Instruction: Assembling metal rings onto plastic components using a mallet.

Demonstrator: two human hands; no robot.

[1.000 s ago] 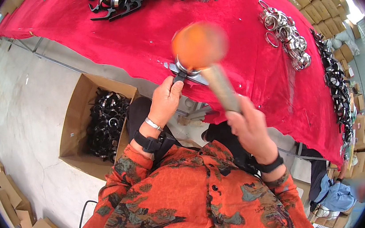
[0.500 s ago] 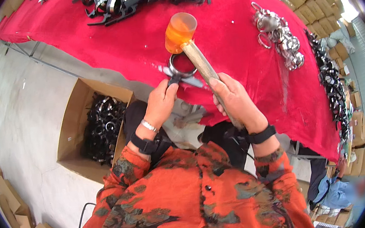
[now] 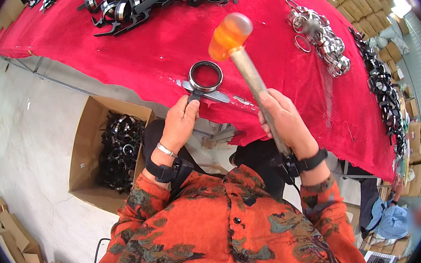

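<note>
My left hand is closed round the short black handle of a ring-shaped part, a black ring with a silver metal band. The ring lies near the front edge of the red-covered table, over a flat grey metal strip. In my right hand is a mallet, gripped by its wooden handle. Its translucent orange head is raised up and to the right of the ring, apart from it.
Black handled rings are heaped at the table's far side. Loose silver rings lie to the right, and more black parts line the right edge. A cardboard box of black parts stands at lower left. Another person is at lower right.
The mallet has moved up and to the right, away from the ring. My right hand has shifted right with it. My left hand keeps its hold, and the ring is now fully in sight.
</note>
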